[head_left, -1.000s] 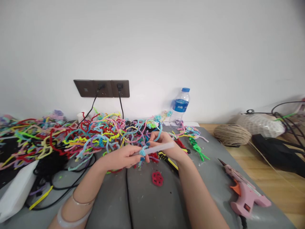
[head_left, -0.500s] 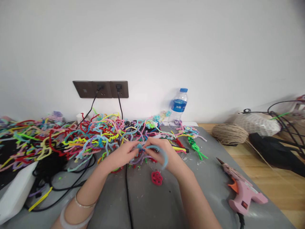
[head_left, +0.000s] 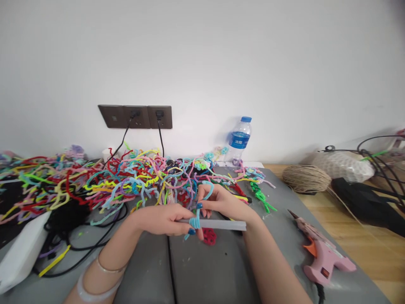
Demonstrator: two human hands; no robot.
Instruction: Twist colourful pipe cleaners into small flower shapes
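At ten o'clock on the grey table (head_left: pixel 205 274) sprawls a heap of coloured pipe cleaners (head_left: pixel 95 181). Near centre, the left hand (head_left: pixel 164 219) is closed around one end of a translucent glue stick (head_left: pixel 221 224), which lies level and points to three o'clock. A light blue pipe cleaner (head_left: pixel 196 219) is wound round the stick beside the left fingertips. The right hand (head_left: pixel 226 202), at one o'clock of the wrap, pinches the pipe cleaner's free end between thumb and forefinger, its other fingers loosely curled. A red looped piece (head_left: pixel 209 236) lies just under the stick, and a pink glue gun (head_left: pixel 322 253) rests at four o'clock.
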